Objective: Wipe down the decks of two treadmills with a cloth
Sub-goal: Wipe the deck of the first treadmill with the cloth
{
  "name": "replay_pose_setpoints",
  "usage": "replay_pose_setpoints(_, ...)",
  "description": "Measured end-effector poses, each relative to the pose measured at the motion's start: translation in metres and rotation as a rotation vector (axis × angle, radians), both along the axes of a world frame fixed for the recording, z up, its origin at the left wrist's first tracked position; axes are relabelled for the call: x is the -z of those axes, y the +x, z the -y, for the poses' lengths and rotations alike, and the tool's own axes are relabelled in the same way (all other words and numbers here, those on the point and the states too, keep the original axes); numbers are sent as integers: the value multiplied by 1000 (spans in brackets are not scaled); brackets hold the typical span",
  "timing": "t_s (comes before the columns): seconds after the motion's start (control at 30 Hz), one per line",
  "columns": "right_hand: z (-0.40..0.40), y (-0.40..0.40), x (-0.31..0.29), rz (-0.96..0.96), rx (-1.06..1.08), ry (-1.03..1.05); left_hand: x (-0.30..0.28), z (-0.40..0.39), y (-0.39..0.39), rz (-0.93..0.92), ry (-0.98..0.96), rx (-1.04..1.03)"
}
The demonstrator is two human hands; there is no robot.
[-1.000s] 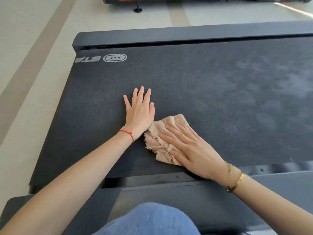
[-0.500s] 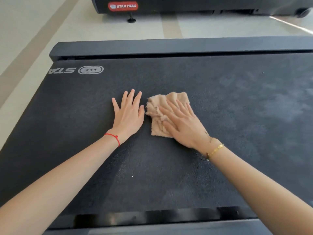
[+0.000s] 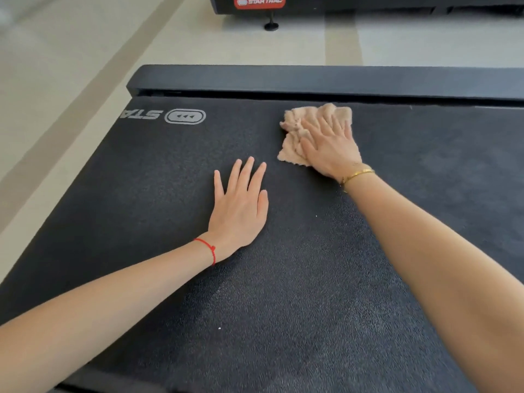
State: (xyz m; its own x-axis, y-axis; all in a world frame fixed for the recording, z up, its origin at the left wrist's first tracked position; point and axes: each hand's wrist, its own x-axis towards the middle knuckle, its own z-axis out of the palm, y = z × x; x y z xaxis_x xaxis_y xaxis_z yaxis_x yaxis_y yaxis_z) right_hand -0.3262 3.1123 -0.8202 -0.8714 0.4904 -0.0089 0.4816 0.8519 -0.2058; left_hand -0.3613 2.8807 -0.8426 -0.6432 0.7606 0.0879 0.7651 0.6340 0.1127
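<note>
Your right hand (image 3: pixel 330 146) lies flat with fingers spread, pressing one crumpled beige cloth (image 3: pixel 300 129) onto the treadmill deck (image 3: pixel 283 279) at upper centre, just short of the dark rear rail (image 3: pixel 312 79); open belt runs to the frame's right and lower edges. Your left hand (image 3: pixel 241 205) rests open and flat at mid-frame, gripping nothing, well apart from the cloth. One second treadmill (image 3: pixel 259 2) stands at top, across bare floor (image 3: pixel 71 66).
</note>
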Motion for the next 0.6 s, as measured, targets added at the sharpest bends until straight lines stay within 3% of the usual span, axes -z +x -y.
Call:
replay_pose_setpoints(0.1, 20, -7, 5, -25, -216, 8, 0, 0, -1, -7, -20, -1)
replay_pose_setpoints(0.17, 5, -3, 3, -33, -252, 12, 0, 0, -1, -8, -22, 1)
replay_pose_setpoints(0.27, -46, -2, 2, -7, -104, 168, 0, 1, 0, 5, -9, -5)
replay_pose_setpoints(0.37, -83, -3, 3, 9, 80, 47, -1, -2, 0, 17, 4, -10)
replay_pose_setpoints(0.6, -39, 26, 2, -48, -97, -25, -2, -2, -1, 47, 46, -7)
